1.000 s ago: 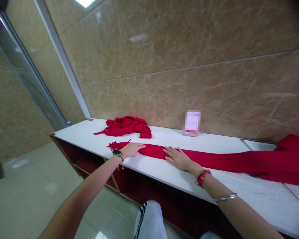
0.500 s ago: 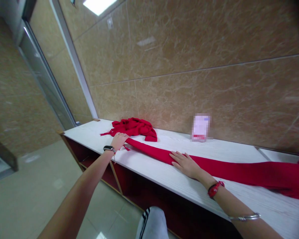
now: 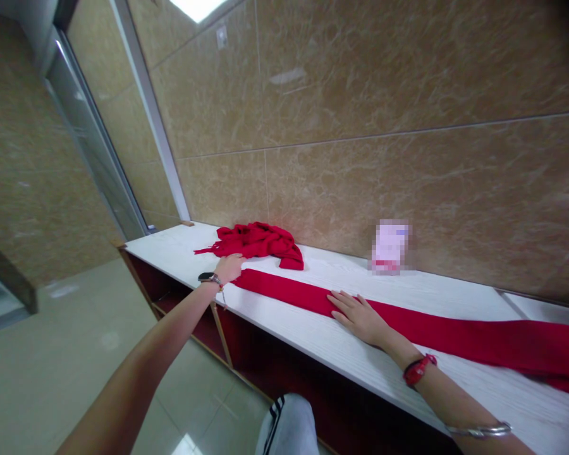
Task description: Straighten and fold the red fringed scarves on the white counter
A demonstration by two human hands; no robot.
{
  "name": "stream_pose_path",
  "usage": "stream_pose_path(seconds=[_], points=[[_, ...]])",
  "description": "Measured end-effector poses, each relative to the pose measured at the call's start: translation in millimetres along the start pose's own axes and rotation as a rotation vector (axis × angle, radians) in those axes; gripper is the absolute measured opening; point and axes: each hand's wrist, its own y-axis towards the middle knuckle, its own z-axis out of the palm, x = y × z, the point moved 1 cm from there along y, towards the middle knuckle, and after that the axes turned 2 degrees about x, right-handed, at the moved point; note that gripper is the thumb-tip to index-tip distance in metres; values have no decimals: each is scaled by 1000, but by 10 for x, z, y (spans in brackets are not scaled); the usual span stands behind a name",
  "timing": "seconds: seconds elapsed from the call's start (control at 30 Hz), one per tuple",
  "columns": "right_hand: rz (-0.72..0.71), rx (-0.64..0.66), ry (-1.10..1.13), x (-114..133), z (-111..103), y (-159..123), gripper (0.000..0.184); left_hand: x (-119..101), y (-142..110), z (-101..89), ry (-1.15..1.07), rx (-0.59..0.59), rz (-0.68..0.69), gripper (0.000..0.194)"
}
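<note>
A: ok so where are the hands?
B: right hand (image 3: pixel 360 318) lies flat on a long red fabric strip (image 3: pixel 284 292), left hand (image 3: pixel 228 268) is at its left end.
A: anything near?
B: yeah, a crumpled red fringed cloth (image 3: pixel 263 241) just behind, same white wood-grain counter (image 3: pixel 270 317).

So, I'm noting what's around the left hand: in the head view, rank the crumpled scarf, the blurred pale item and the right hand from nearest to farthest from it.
From the left hand:
1. Crumpled scarf: just beyond it, toward the wall.
2. Right hand: to its right, lying on the flat scarf.
3. Blurred pale item: farther right, back by the wall.
</note>
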Motion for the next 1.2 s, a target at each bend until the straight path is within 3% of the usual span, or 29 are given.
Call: stream_pose_path(seconds=[0.03, 0.1, 0.17, 0.23, 0.3, 0.4, 0.47, 0.53, 0.57, 0.63, 0.7, 0.77, 0.87, 0.97, 1.13, 1.2], points=[[-1, 2, -3, -1, 0, 0, 55, -137, 27, 50, -8, 3, 27, 29], [-1, 5, -11, 0, -2, 0, 55, -455, 50, 188, -77, 26, 209, 38], [-5, 6, -19, 5, -7, -1, 54, -723, 30, 360, -134, 154, 297, 45], [-14, 8, -25, 10, -14, -3, 53, -847, -5, 498, -140, 206, 282, 47], [-18, 11, -27, 13, -21, -4, 52, -805, -20, 563, -134, 226, 250, 48], [-10, 13, -24, 9, -25, -5, 53, -557, 0, 528, -108, 296, 126, 48], [-4, 18, -25, 6, -25, -5, 54, -426, 8, 451, -55, 319, -61, 49], [-6, 23, -27, 7, -23, -4, 55, -445, -5, 368, 24, 243, -210, 51], [-7, 24, -26, 10, -23, -2, 55, -527, -17, 336, 53, 177, -215, 51], [-10, 21, -23, 17, -24, 3, 55, -809, -50, 309, 56, 58, -57, 49], [-8, 19, -20, 22, -28, 5, 55, -1151, -87, 337, -31, 64, 170, 48], [16, 17, -24, 19, -39, -5, 53, -1428, -119, 395, -117, 139, 303, 48], [122, 9, -54, -10, -67, -48, 50, -1593, -143, 469, -156, 157, 327, 46], [183, 19, -81, -40, -104, -99, 49, -1560, -126, 480, -162, 173, 320, 46], [206, 43, -80, -20, -173, -81, 50, -1599, -8, 350, -168, 328, 265, 47], [228, 17, -87, 7, -199, -59, 50, -1688, 43, 313, -162, 323, 257, 48]])
